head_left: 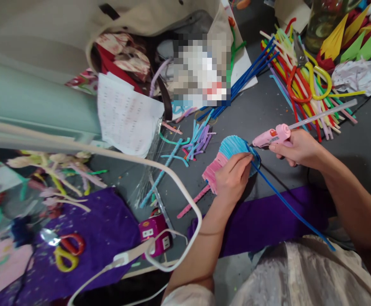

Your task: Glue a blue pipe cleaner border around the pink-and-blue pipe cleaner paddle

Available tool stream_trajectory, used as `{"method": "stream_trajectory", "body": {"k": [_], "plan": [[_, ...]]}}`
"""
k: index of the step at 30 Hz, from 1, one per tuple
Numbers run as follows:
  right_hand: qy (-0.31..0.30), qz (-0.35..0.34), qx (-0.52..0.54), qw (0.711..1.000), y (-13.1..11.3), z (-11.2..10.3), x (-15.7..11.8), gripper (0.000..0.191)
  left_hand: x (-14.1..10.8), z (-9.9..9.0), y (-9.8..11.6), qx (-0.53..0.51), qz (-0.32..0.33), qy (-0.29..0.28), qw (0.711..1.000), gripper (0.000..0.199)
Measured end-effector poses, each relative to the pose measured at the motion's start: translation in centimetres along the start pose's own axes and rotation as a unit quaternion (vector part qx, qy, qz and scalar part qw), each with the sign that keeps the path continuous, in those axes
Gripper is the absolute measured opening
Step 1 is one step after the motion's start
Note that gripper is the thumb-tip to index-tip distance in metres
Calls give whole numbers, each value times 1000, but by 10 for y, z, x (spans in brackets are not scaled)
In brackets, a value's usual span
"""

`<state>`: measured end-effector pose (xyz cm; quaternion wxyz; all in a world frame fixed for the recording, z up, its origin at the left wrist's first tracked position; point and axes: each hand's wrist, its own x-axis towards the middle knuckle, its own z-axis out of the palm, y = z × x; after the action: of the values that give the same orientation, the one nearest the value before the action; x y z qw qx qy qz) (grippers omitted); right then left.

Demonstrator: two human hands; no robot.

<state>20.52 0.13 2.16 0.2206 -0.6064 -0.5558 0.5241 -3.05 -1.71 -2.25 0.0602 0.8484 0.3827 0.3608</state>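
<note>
A pink and light-blue pipe-cleaner piece sits just above the near part of the worktop, right of centre, its pink stem pointing left and near. The left hand has its fingers pinched on the piece; the right hand is wrapped around a pink hot-glue gun, its nozzle at the piece's right edge, contact unclear. The pink and light-blue bands look done; the dark-blue edging seems only partly on, since one dark-blue pipe cleaner trails long and loose. Short cut pipe cleaners lie left; farther right, scissors rest on a multicoloured bundle.
</note>
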Motion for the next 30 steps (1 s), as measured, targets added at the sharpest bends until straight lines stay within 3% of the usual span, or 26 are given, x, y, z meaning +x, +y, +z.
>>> {"method": "stream_trajectory", "body": {"k": [6, 13, 30], "plan": [[2, -5, 72, 997, -2, -9, -3, 38, -1, 0, 4, 4, 26, 9, 1000, 16], [27, -10, 93, 995, -3, -7, -2, 37, -3, 2, 4, -9, -5, -36, 999, 18], [49, -13, 103, 993, -2, -5, -1, 34, 1, 9, 3, -22, -8, -1, 1000, 16]]}}
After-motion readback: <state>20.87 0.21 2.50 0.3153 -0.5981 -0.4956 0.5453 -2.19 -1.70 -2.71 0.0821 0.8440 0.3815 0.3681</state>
